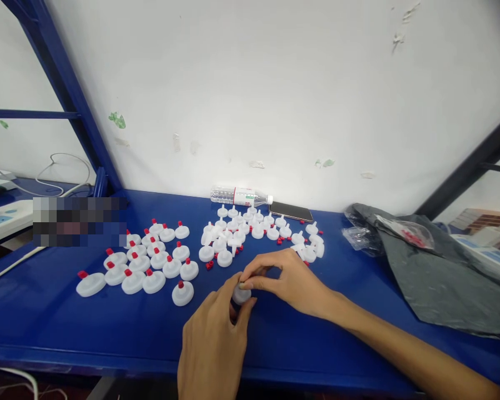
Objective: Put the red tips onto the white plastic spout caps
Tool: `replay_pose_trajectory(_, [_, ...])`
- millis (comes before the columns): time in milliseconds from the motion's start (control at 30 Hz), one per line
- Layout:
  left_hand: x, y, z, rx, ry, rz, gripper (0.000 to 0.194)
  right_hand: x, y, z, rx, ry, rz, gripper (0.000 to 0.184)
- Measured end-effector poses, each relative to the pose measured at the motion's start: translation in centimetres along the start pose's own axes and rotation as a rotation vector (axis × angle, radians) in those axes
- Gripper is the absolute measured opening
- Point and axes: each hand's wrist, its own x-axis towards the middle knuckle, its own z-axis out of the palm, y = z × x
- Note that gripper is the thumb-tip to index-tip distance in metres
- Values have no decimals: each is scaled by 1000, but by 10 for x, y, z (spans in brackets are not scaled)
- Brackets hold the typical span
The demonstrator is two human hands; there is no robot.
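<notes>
My left hand holds a white nozzle cap by its round base, thumb and fingers curled around the rim, just above the front of the table. My right hand pinches at the top of that same cap's nozzle. Its fingertips hide whatever is between them. Left of my hands stand several white nozzle caps with red tips, in loose rows. Beyond my hands is a pile of white nozzle caps without red tips, some upright and some tipped over. Small red tips lie scattered among them.
The blue table runs to a white wall. A clear water bottle lies at the back beside a dark phone. Grey plastic sheeting covers the right side, with a clear bag of red pieces on it. Cables lie at the left.
</notes>
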Motion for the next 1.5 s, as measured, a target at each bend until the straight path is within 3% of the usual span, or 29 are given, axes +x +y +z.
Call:
replay_pose_trajectory(167, [-1, 0, 1, -32, 39, 19, 27, -1, 7, 5, 57, -19, 21, 5])
replay_pose_trajectory(333, [0, -3, 7, -62, 106, 104, 21, -2, 10, 8, -36, -2, -16, 4])
replay_pose_trajectory(467, [-2, -12, 9, -64, 218, 174, 23, -2, 4, 6, -45, -27, -32, 20])
replay_pose_trajectory(567, [-3, -24, -1, -7, 346, 173, 27, 0, -1, -3, -123, 75, -42, 18])
replay_pose_trajectory(700, [2, -45, -25, -10, 339, 66, 32, 3, 5, -21, -451, 282, -101, 20])
replay_pose_trajectory(767, [8, -55, -35, -4, 357, 7, 37, 4, 13, -26, -617, 322, -130, 21])
replay_pose_trajectory(833, [13, -62, -41, 4, 366, -34, 40, 4, 22, -27, -727, 257, -167, 26])
replay_pose_trajectory(900, [16, -65, -44, 2, 359, -49, 42, 4, 27, -24, -800, 106, -212, 36])
replay_pose_trajectory(1000, [16, -62, -45, -25, 348, -51, 45, 3, 30, -15, -872, -97, -239, 47])
replay_pose_trajectory(1067, [14, -56, -46, -52, 358, -74, 51, 3, 30, -11, -881, -151, -232, 49])
replay_pose_trajectory(1200, [9, -45, -48, -98, 434, -105, 56, 5, 31, -8, -826, -155, -202, 47])
replay_pose_trajectory(1500, [-10, -27, -45, -178, 631, 37, 29, 8, 35, -6, -745, -73, -246, 39])
